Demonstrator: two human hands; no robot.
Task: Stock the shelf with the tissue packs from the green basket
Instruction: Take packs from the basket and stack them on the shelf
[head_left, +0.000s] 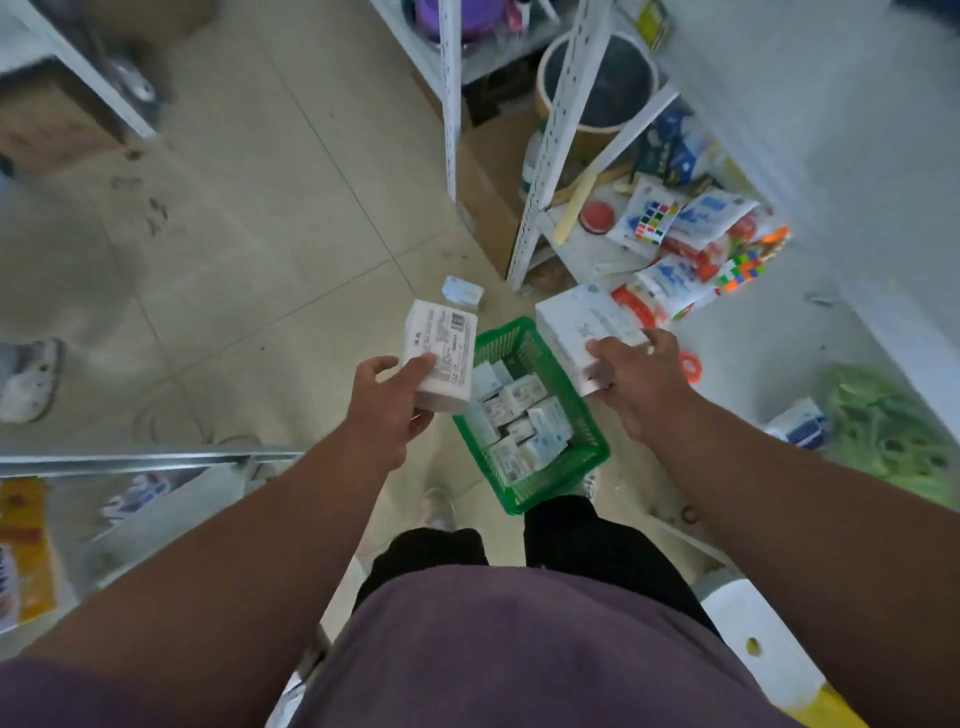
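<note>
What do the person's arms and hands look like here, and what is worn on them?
Both forearms are bare up to the elbows, with no gloves or watch visible. The left hand has nothing on it. The right hand shows a small pale spot on one finger, perhaps a ring, too blurred to tell. The purple shirt shows below.

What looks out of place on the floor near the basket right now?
One tissue pack lies loose on the floor tiles just beyond the green basket, apart from the rest. Each hand holds a pack: left hand, right hand.
</note>
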